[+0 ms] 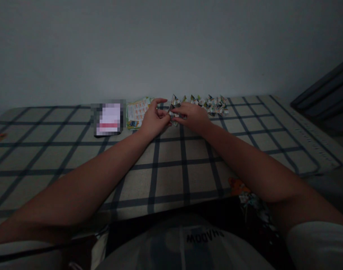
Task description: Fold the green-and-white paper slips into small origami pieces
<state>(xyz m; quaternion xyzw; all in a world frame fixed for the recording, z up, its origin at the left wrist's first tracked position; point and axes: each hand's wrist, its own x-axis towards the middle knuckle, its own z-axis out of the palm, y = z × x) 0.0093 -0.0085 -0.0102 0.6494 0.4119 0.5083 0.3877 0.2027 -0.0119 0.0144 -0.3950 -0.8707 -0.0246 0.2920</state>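
Both arms reach forward over a checked cloth point(171, 165). My left hand point(153, 119) and my right hand point(192, 115) meet on one small folded piece of printed paper point(173, 112), each pinching a side of it. The left forefinger curls above the piece. Just behind the hands, a row of several similar folded paper pieces point(209, 104) lies along the far edge of the cloth. A stack of flat printed paper sheets point(137, 111) lies left of the hands, touching neither.
A dark phone-like object with a blurred bright screen point(108, 119) lies left of the paper stack. A plain wall point(171, 48) rises right behind the cloth. Dark furniture point(325, 97) stands at the far right. The room is dim.
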